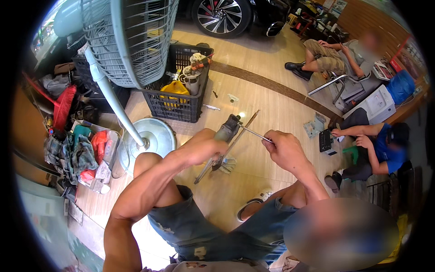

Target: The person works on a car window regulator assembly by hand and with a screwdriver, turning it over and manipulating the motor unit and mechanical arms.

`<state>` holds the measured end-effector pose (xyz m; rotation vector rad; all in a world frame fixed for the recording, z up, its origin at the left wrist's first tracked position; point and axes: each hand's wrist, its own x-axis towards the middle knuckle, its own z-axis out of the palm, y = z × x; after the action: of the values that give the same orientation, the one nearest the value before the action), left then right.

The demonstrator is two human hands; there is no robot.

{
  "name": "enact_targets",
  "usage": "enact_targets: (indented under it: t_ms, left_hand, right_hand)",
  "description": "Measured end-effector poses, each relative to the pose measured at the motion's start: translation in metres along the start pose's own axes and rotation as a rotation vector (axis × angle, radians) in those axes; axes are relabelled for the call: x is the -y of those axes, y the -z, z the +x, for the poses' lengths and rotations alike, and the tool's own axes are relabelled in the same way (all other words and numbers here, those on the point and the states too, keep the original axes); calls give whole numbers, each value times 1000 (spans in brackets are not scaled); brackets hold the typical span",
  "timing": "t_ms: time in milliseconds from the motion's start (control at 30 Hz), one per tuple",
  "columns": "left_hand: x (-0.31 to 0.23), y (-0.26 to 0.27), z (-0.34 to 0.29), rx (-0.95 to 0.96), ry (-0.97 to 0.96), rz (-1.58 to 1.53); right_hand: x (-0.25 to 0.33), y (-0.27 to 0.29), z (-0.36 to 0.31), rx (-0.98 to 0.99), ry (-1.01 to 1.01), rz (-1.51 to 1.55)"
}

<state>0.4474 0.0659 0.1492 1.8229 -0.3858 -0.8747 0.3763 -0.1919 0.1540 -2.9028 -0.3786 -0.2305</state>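
Note:
My left hand (207, 147) is closed around a grey power tool (226, 129) with a dark end, held above the floor in front of my knees. Its exact kind is hard to make out, since my fingers cover part of it. A screwdriver (256, 133) sits in my closed right hand (288, 152), which hides its handle. The thin metal shaft points left, with its tip at the tool's dark end. Beneath the tool, a long narrow metal bar (248, 125) slants across the floor. A pale, crumpled thing (225, 165) lies beside the bar, partly covered.
A standing fan (140, 141) and a black crate (174, 110) with tools and a yellow item stand at left. Clothes and a box (93, 154) lie farther left. One person (389, 149) sits low at right, another (337, 56) sits behind. A car wheel (222, 16) is ahead.

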Motion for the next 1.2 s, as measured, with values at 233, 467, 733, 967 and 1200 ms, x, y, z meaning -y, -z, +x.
enact_targets:
  t_ms: [233,467,733,967,1200]
  left_hand:
    - [-7,-23,19,24,-63,-1]
    - [0,-2,11,27,-36,-77]
    - [2,-8,3,11,8,-166]
    - [7,-2,3,-13,10,-191]
    - [9,-10,4,-11,9,-170]
  right_hand:
    - [-15,-10,13,72,-112,356]
    - [9,2,44,426,-532,1049]
    - [14,-26,39,131,-232,372]
    - [26,-34,39,-214,-34,178]
    - [20,-29,45,45,-239,701]
